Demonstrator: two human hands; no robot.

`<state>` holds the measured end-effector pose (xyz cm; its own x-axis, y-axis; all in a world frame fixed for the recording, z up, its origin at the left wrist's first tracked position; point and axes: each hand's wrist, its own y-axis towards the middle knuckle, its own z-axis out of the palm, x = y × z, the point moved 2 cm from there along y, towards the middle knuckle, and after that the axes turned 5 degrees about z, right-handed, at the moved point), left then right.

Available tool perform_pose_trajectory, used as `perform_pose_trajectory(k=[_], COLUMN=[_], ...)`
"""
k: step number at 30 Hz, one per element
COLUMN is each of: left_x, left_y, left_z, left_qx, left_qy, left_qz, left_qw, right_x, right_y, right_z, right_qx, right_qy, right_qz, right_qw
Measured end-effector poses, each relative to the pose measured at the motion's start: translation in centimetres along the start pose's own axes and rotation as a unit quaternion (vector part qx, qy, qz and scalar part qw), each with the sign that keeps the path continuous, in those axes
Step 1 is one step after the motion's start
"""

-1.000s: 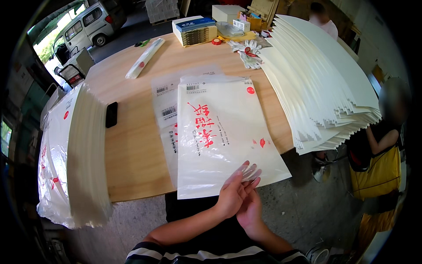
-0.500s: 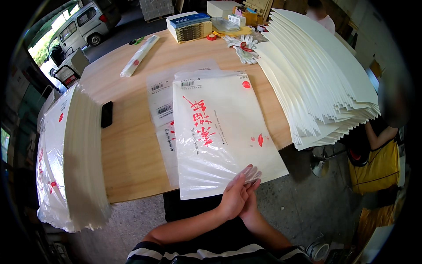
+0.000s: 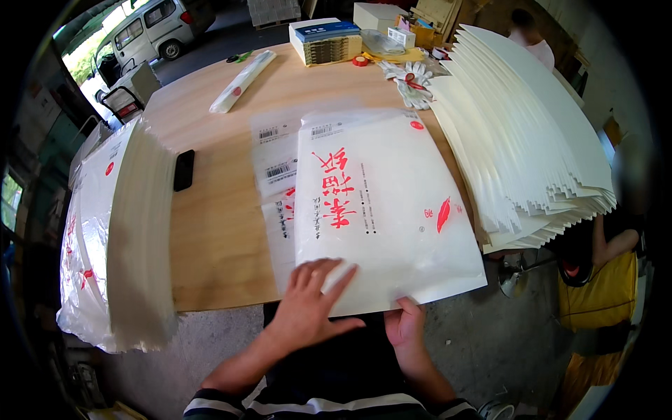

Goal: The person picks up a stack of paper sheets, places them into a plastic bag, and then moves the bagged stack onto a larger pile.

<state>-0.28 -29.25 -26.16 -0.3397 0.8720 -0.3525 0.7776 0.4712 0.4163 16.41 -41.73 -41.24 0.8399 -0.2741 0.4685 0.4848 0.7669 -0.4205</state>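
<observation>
A clear plastic bag with red print point(image 3: 399, 189) and white sheets inside lies before me, its near edge jutting past the table. My left hand point(image 3: 308, 297) rests at its near left corner, fingers spread and palm down, holding nothing. At the middle of the near edge, my right hand point(image 3: 406, 323) pinches the bag's rim, thumb on top and fingers underneath. More printed plastic bags point(image 3: 273, 199) lie flat, partly under the filled one.
A tall stack of packed bags point(image 3: 133, 238) stands at the left beside a black phone point(image 3: 183, 170). Fanned white sheets point(image 3: 532, 154) fill the right side. Farther back are a rolled plastic pack point(image 3: 243, 82), white gloves point(image 3: 411, 87) and a box stack point(image 3: 325, 45). Another person point(image 3: 537, 43) is behind.
My hands have parted: the left has moved left and spread its fingers, the right stays at the near edge. The bag lies smoother, its gathered creases gone. The whole view has shifted slightly.
</observation>
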Motion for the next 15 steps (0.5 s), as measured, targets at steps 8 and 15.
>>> perform_pose_trajectory(k=[8,15], left_x=[1.1,0.1], left_y=[-4.2,-5.4], left_z=[0.7,0.4], left_qx=[-0.121,-0.089], left_qy=[0.037,0.024], left_qz=[0.000,0.023], left_qw=[0.992,0.996], right_x=[1.0,2.1], right_y=[-0.3,3.1], right_z=[2.0,-0.8], right_qx=[-0.020,-0.029], right_qy=[0.016,0.033], right_qz=[-0.016,0.001], right_qw=[1.000,0.999])
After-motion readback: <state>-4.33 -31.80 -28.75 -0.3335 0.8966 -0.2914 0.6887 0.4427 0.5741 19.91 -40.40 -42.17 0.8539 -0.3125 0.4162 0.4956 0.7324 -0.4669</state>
